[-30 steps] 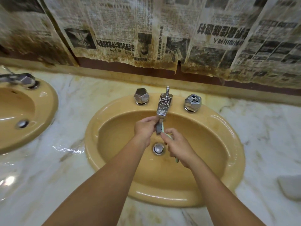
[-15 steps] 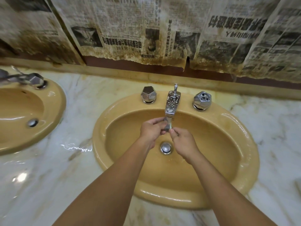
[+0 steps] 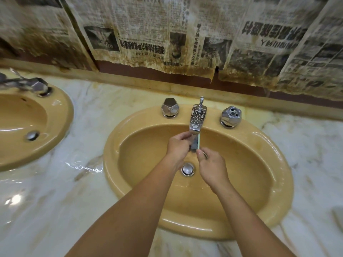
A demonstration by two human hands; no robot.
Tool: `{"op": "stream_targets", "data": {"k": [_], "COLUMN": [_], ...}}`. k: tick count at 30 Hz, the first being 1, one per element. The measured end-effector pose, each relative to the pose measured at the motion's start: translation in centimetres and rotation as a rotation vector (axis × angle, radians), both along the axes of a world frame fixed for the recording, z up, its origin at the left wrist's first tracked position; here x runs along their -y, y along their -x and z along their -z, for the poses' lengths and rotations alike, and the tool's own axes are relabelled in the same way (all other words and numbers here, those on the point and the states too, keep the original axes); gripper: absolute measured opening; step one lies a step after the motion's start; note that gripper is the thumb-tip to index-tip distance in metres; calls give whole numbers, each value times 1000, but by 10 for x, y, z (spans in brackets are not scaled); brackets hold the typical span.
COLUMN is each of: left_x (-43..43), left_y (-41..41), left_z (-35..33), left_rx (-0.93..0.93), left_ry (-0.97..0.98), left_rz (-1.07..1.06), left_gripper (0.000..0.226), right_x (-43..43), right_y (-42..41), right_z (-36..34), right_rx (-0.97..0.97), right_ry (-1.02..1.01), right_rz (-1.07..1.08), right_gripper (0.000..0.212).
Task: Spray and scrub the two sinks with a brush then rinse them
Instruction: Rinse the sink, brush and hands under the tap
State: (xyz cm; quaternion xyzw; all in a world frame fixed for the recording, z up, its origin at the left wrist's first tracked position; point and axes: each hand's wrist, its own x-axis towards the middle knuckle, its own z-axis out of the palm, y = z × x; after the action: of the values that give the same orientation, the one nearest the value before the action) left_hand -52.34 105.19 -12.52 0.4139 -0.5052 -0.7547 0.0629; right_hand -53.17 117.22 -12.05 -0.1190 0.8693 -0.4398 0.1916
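Observation:
A yellow oval sink [image 3: 274, 175] fills the centre of the head view, with a chrome spout [image 3: 197, 117] speckled with foam at its back. Just under the spout, both hands meet over the basin. My right hand [image 3: 213, 168] grips the pale green handle of a small brush [image 3: 196, 143], which stands upright. My left hand [image 3: 179, 147] curls its fingers round the dark bristle head. A chrome drain plug [image 3: 187, 168] sits right below the hands. A second yellow sink [image 3: 61, 127] lies at the left edge.
Faceted chrome knobs [image 3: 170, 107] [image 3: 231, 115] flank the spout. The wet marble counter [image 3: 74, 191] surrounds both sinks. Stained newspaper [image 3: 167, 34] covers the wall behind. A pale object [image 3: 338, 215] is cut off at the right edge.
The view has shifted left, so the sink sits further right in frame. Both hands rose closer to the spout, and the brush now stands more upright between them.

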Motion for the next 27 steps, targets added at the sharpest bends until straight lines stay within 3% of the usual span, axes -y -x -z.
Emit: {"op": "stream_targets", "data": {"k": [5,9,15,19,22,27], "left_x": [-6,-1,3,0,2,-2], "left_y": [-12,-14,-19,-14,-10,-18], "left_z": [6,-4,0,-10,-17,-23], "left_rx": [-99,-93,39,41,55,-71], "left_ry": [-50,-96,210,62,85,65], "left_rz": [88,-35,-19,79,63,150], "left_gripper": [25,15,14,16,9,17], "right_x": [5,10,-3,-12,-9,4], "right_y": [4,-5,-18,-21,-25,-16], "right_z": [-2,-8,-8,-8,-15,-19], "right_rx": [4,29,25,-104,-139,-27], "right_ry": [-10,42,21,-90,-91,-42], "right_rz": [24,27,-2,-53,-52,23], "right_gripper": [25,29,32,26,22,36]}}
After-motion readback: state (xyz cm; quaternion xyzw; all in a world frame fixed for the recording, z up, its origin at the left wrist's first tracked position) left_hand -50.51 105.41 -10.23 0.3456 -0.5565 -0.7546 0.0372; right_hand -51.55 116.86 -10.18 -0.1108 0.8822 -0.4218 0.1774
